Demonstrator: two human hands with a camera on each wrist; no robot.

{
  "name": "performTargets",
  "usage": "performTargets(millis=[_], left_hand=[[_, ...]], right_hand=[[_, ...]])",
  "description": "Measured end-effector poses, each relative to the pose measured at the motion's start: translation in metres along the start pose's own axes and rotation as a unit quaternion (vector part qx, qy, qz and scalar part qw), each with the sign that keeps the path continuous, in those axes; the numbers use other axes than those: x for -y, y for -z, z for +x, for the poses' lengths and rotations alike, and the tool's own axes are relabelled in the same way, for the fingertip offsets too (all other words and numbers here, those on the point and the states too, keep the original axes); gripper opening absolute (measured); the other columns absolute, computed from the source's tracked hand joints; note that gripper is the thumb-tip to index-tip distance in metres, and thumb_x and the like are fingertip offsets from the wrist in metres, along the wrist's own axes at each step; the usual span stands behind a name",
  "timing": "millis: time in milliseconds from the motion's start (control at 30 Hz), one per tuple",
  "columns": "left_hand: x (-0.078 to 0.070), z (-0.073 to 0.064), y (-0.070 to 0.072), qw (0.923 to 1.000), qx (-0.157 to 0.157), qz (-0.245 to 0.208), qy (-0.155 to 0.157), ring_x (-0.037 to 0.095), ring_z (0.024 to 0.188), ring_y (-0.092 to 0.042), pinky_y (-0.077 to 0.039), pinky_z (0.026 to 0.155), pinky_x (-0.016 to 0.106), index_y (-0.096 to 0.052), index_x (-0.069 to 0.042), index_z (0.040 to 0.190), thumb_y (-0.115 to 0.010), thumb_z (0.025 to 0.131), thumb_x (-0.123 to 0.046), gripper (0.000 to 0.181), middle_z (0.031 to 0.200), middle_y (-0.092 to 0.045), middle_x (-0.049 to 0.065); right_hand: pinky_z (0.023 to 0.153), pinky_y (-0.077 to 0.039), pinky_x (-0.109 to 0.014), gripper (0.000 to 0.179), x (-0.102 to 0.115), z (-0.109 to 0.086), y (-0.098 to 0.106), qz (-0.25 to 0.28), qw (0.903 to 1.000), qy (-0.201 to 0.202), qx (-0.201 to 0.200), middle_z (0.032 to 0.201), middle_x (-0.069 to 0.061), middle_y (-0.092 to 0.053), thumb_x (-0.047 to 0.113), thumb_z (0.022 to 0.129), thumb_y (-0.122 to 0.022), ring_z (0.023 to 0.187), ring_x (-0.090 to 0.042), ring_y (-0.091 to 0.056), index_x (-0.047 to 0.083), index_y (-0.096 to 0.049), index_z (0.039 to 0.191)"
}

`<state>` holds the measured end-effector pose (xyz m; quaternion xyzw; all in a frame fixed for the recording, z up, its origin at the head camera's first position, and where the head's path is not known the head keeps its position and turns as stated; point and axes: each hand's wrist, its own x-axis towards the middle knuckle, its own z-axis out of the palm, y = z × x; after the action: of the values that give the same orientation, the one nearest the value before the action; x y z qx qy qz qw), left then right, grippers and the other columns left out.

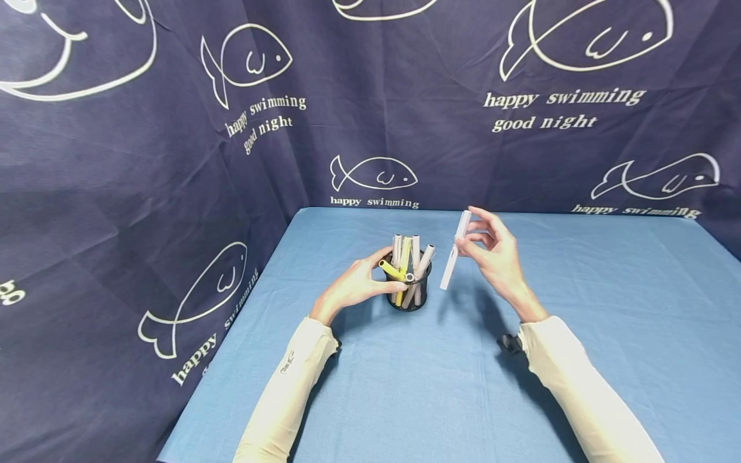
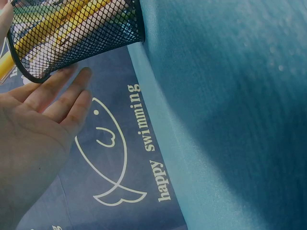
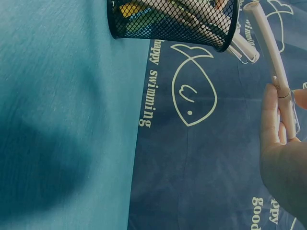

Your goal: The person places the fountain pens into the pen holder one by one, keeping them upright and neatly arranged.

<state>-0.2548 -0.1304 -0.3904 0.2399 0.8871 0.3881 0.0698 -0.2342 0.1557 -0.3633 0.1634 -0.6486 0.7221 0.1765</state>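
My left hand (image 1: 354, 283) holds a black mesh pen holder (image 1: 421, 297) by its upper part, thumb in front and forefinger behind. The holder stands upright on the table, filled with several white and yellow pens; one yellow pen (image 1: 391, 269) leans out to the left. In the left wrist view the fingers lie against the mesh side (image 2: 86, 33). Just right of the holder, my right hand (image 1: 499, 257) pinches a white capped pen (image 1: 449, 269) in the air, its plain end slanting down to the left. The right wrist view shows this pen (image 3: 269, 40) apart from the mesh.
A blue cloth (image 1: 405, 386) covers the table. Dark blue curtains (image 1: 451, 154) printed with white fish and lettering hang behind and at the left. A black wrist strap piece (image 1: 509, 344) shows by the right sleeve.
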Motion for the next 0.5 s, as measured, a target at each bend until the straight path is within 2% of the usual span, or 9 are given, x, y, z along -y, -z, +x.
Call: performTargets(millis=[500], left_hand=[[-0.001, 0.000, 0.000, 1.0000, 0.001, 0.001, -0.001, 0.020, 0.145, -0.041, -0.038, 0.114, 0.045, -0.037, -0.027, 0.162, -0.078, 0.083, -0.063, 0.096, 0.159, -0.045, 0.006]], right_hand=[[0.071, -0.061, -0.027, 0.061, 0.001, 0.006, -0.011, -0.009, 0.9998, 0.016, -0.006, 0.107, -0.012, -0.058, -0.021, 0.087, -0.067, 0.084, -0.011, -0.066, 0.000, -0.055, 0.144]])
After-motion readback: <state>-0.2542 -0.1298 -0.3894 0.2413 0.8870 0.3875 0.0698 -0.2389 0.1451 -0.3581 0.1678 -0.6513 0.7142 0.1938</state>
